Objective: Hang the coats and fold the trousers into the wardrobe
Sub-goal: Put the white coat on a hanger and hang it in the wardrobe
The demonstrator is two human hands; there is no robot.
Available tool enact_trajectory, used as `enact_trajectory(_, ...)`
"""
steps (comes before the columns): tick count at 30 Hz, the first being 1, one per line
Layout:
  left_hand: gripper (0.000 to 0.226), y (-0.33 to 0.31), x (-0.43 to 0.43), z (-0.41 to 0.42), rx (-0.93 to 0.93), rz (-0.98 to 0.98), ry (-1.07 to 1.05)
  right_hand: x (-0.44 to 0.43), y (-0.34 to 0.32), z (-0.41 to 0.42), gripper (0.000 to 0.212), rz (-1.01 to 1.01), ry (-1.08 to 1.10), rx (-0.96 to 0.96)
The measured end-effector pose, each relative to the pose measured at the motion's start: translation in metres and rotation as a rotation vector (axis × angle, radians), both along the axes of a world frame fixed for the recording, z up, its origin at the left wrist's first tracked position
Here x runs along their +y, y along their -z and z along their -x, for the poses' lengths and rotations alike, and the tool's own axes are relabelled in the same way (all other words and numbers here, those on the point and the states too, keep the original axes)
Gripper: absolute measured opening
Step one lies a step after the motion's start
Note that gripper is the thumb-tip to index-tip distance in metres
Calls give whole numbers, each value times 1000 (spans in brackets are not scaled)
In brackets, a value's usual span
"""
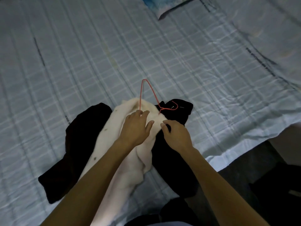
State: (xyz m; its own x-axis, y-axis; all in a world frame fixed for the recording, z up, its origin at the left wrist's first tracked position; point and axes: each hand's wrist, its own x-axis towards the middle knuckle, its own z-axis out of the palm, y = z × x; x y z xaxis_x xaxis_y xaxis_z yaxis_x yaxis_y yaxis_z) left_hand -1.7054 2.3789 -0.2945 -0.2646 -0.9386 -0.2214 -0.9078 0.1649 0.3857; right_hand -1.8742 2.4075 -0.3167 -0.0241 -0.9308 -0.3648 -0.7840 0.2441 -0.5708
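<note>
A black coat (76,154) with a white fleecy lining (114,128) lies open on the bed, collar end away from me. A thin red wire hanger (147,93) rests on it, one end poking out past the collar, its hook (172,106) on the black fabric at the right. My left hand (135,128) lies flat on the white lining with spread fingers, fingertips at the hanger's lower wire. My right hand (175,136) hovers over the coat's right edge, fingers curled, thumb and forefinger close together at the lining's edge.
The bed is covered by a light blue checked sheet (81,62). A blue patterned pillow (164,5) lies at the far edge. The bed's corner (228,160) is at the right, with dark floor and dark objects beyond it.
</note>
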Motion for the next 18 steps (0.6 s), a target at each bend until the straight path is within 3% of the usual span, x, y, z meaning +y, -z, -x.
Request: enact_trajectory(18,43,156,-100,4,-115,-115,-7,-100,147,-20,39,-217,282,131)
